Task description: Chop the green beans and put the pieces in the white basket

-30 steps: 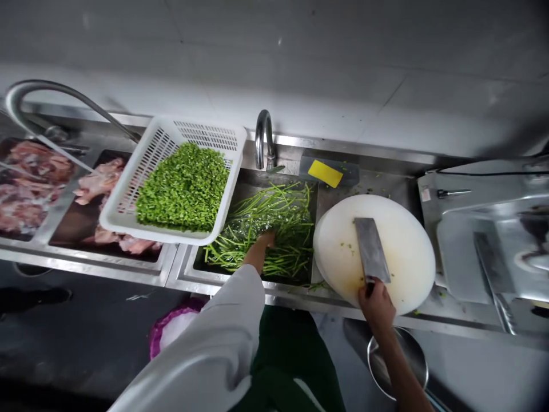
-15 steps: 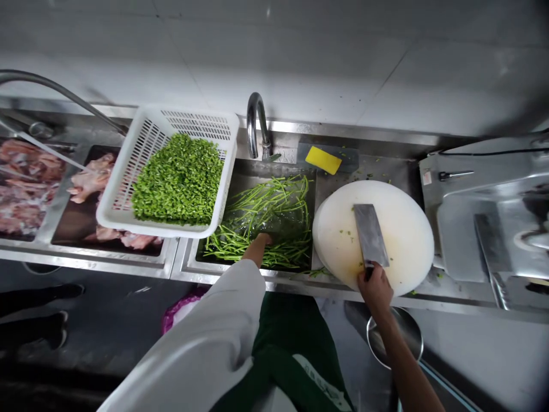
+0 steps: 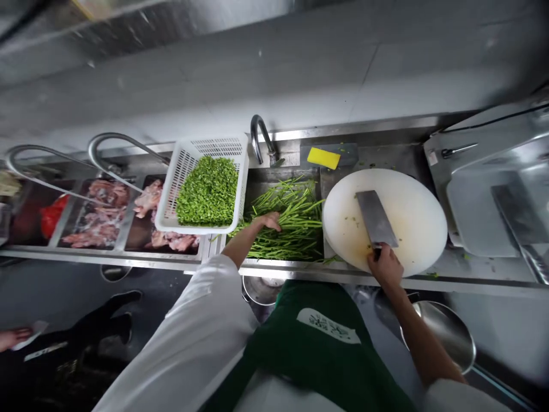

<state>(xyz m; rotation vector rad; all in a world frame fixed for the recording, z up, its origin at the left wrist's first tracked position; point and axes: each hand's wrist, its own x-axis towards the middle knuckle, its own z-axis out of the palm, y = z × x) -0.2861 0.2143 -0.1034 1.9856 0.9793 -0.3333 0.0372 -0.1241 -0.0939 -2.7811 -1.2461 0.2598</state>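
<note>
My left hand [image 3: 266,221] reaches into the steel sink [image 3: 274,264] and closes on a bunch of long green stalks [image 3: 295,220] lying in it. My right hand [image 3: 385,265] grips the handle of a cleaver [image 3: 376,218], whose blade lies flat on the round white cutting board [image 3: 416,217]. A few green scraps dot the board. A white slotted basket [image 3: 189,166] heaped with chopped greens [image 3: 208,191] rests across the sink's left rim.
Raw meat [image 3: 103,212] fills the sinks at left under two curved faucets. A tap [image 3: 259,137] and a yellow sponge [image 3: 323,157] sit behind the sink. Steel trays [image 3: 493,189] lie at right, a steel bowl [image 3: 446,335] hangs below the counter. Someone's dark shoes [image 3: 107,320] stand at lower left.
The view has pulled back and tilted. My left hand has lifted from down among the stalks to their top, closing round a bunch. My right hand still holds the cleaver on the board.
</note>
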